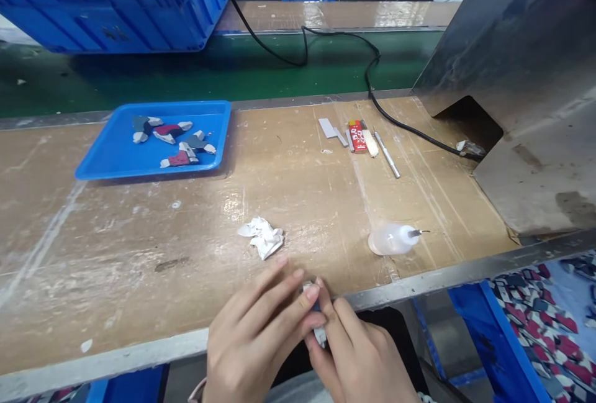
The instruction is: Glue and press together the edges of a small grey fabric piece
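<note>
Both my hands meet at the near edge of the wooden workbench. My left hand and my right hand pinch one small grey-and-white part between their fingertips; most of it is hidden by my fingers. A crumpled white wipe lies on the bench just beyond my left fingers. A clear squeeze bottle with a thin nozzle lies on its side to the right of my hands.
A blue tray at the back left holds several small red, grey and white parts. Small tools and a red lighter lie at the back. A metal hood stands right. A blue bin of parts sits below right.
</note>
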A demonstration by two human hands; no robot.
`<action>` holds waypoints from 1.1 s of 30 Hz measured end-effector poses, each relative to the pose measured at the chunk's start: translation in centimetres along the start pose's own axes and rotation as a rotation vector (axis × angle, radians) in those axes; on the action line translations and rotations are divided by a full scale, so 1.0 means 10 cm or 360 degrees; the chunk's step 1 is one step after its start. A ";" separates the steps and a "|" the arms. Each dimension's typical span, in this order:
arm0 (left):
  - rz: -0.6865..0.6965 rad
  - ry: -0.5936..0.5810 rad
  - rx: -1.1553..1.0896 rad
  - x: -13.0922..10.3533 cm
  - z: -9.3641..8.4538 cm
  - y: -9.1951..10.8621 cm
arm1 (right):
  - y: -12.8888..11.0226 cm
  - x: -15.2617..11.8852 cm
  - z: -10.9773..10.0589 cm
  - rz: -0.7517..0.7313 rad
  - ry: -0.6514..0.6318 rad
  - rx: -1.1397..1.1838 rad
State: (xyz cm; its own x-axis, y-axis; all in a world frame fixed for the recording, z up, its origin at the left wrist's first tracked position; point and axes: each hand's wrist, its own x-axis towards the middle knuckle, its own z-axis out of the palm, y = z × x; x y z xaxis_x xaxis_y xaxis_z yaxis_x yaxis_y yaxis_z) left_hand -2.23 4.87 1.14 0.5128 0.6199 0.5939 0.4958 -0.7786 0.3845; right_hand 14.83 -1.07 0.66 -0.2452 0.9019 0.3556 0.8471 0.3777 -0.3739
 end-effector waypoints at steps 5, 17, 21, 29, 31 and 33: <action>0.0129 -0.0120 0.0116 -0.01 -0.02 -0.02 | 0.06 -0.05 0.04 0.0038 -0.0035 0.0091; -0.0139 -0.0184 -0.0180 0.07 -0.02 -0.08 | 0.04 0.02 -0.06 -0.0006 0.0031 0.0002; -0.0278 -0.0206 -0.0352 0.07 -0.02 -0.07 | 0.04 0.07 -0.08 0.0020 -0.0023 0.0089; -0.0334 -0.0229 -0.0337 0.10 0.00 -0.05 | 0.33 -0.24 -0.45 0.0273 -0.0123 0.0308; -0.0294 -0.0209 -0.0325 0.09 0.00 -0.05 | 0.54 -0.34 -0.55 0.0742 0.0136 0.0236; -0.0261 -0.0208 -0.0318 0.08 0.01 -0.05 | 0.74 -0.34 -0.57 0.0986 0.0461 0.0268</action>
State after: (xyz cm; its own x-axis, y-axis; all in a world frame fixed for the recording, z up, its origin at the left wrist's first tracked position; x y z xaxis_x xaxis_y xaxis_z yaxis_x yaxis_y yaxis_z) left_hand -2.00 5.79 1.35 0.5298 0.7362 0.4211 0.4384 -0.6627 0.6071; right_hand 24.63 -2.56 1.56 0.4140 0.8782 0.2394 0.7001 -0.1391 -0.7003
